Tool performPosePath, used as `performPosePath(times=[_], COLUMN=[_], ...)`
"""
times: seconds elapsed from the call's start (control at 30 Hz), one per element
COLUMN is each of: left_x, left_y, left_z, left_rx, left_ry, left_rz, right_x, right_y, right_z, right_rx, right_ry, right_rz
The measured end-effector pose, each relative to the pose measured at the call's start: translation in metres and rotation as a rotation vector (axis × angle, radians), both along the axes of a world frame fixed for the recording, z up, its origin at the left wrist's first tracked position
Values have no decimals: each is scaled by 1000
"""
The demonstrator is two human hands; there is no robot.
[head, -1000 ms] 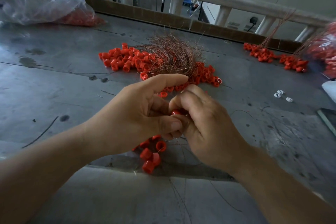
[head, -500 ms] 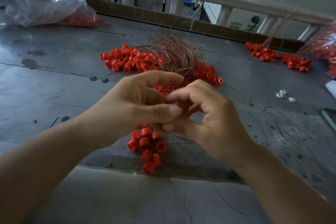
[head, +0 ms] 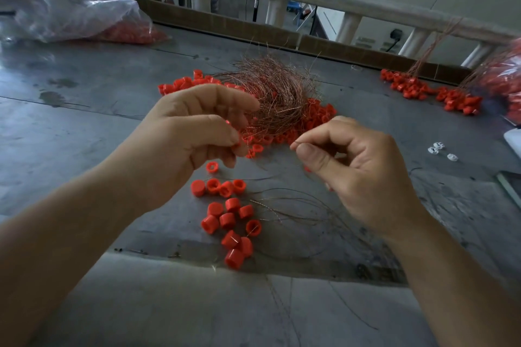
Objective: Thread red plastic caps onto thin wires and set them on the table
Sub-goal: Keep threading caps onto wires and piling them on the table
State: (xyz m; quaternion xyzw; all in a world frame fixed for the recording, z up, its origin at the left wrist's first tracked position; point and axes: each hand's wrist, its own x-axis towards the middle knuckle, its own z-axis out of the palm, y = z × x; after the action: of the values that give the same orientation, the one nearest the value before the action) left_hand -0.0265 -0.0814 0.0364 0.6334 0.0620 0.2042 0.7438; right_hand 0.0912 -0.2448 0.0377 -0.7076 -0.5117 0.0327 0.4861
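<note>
My left hand [head: 194, 132] hovers over the table with fingers curled, pinching a red cap [head: 236, 141] that is mostly hidden by the fingertips. My right hand [head: 352, 160] is a short way to the right, its thumb and forefinger pinching a thin wire [head: 294, 144]. Below the hands lie several red caps threaded on wires [head: 229, 220], their copper strands trailing right. Behind the hands sits a tangled bundle of copper wire [head: 276, 93] on a heap of loose red caps [head: 315, 118].
The grey metal table [head: 84, 127] has a seam and a step near its front edge. A plastic bag of red caps [head: 84, 20] lies far left. More wired caps [head: 428, 90] lie far right, beside small white pieces [head: 439, 149]. A railing runs behind.
The hands, pressed together a second ago, have drawn apart: the left moved up and left, the right moved right. The threaded caps on the table are now uncovered.
</note>
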Motion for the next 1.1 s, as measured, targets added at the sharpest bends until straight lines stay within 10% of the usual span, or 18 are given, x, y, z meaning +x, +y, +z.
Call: performPosePath(times=[0.37, 0.6, 1.1], left_x=[-1, 11, 39], left_y=[14, 29, 87], left_z=[-6, -20, -32], left_rx=[466, 700, 987], left_ry=[412, 467, 637], left_rz=[-55, 482, 650], right_x=[5, 7, 19], right_y=[1, -2, 0], right_z=[-8, -9, -9], right_rx=[-462, -602, -448], right_ry=[-190, -181, -224], right_rz=[20, 76, -128])
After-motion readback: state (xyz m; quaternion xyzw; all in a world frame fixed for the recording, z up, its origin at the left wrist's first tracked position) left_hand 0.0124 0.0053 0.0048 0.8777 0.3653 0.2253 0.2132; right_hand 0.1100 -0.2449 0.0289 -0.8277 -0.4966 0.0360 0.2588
